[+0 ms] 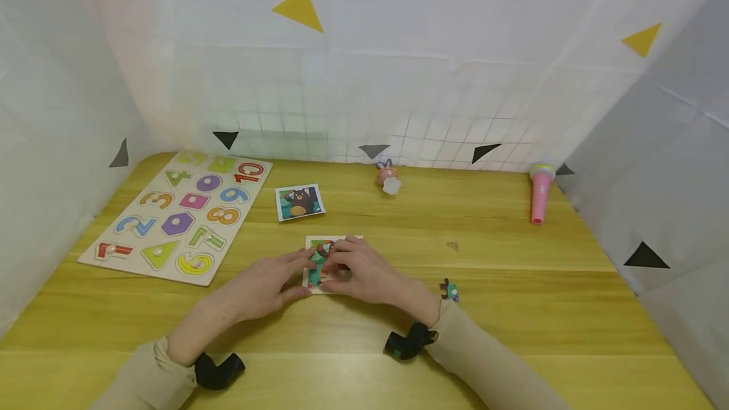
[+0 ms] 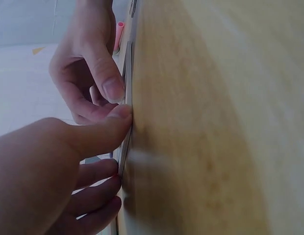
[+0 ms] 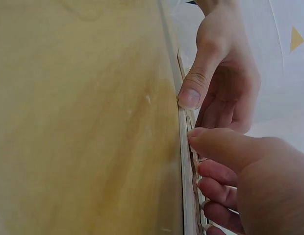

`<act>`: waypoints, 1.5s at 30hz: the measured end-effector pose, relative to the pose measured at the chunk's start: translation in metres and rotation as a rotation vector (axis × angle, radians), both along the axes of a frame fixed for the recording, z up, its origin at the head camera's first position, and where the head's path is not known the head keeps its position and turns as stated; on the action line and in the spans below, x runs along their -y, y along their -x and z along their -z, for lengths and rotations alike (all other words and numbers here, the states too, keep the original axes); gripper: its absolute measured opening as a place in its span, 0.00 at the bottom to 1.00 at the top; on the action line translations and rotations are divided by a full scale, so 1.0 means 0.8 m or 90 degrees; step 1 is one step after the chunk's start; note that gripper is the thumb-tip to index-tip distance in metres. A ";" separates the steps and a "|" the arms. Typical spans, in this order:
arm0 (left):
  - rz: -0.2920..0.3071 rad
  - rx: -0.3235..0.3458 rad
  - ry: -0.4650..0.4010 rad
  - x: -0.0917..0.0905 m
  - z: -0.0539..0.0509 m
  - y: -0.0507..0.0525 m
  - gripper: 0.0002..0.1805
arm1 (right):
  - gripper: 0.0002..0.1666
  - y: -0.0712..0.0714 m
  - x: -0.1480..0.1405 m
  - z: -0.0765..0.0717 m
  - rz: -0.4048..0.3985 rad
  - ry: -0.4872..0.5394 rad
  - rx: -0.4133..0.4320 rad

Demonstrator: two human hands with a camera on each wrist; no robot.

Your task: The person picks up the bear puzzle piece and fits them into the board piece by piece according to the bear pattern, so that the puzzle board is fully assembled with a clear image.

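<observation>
A small wooden picture puzzle board (image 1: 314, 240) lies flat on the table in front of me, with a green and brown picture partly covered by my hands. My left hand (image 1: 264, 280) holds its left side, fingers at the left edge and thumb at the near edge. Over the board, the curled fingers and thumb of my right hand (image 1: 364, 271) pinch at a puzzle piece (image 3: 194, 164), which they mostly hide. By my right wrist lies a loose puzzle piece (image 1: 452, 290), teal and brown. Behind the board is a bear picture card (image 1: 300, 202).
At the left lies a large wooden number puzzle (image 1: 165, 274) with knobbed numbers and shapes. A small pink bunny-eared toy (image 1: 388, 176) is at the back middle. A pink toy microphone (image 1: 540, 195) lies at the back right. White sheets enclose the wooden table (image 1: 524, 271).
</observation>
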State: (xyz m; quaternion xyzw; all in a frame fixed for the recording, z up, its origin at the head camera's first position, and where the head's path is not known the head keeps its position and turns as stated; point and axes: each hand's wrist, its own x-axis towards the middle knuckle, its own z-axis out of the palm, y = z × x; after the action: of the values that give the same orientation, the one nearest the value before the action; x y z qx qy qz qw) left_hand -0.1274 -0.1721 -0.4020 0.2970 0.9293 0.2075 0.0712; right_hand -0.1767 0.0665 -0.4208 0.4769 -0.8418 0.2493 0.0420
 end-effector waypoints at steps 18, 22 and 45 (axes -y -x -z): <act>0.071 -0.066 0.029 -0.007 -0.003 -0.001 0.22 | 0.21 0.010 -0.016 -0.005 0.063 -0.004 0.075; 0.070 -0.080 0.039 -0.009 -0.003 -0.003 0.21 | 0.28 0.010 -0.018 -0.009 0.087 -0.038 0.089; 0.095 -0.113 0.038 -0.013 0.003 -0.003 0.18 | 0.34 0.016 -0.023 -0.008 0.121 -0.088 0.090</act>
State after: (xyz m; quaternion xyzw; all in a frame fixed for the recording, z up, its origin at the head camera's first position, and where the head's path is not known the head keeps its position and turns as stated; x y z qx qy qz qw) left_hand -0.1251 -0.1615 -0.4043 0.3803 0.9130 0.1469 0.0125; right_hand -0.1893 0.0851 -0.4145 0.3784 -0.8990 0.2187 -0.0267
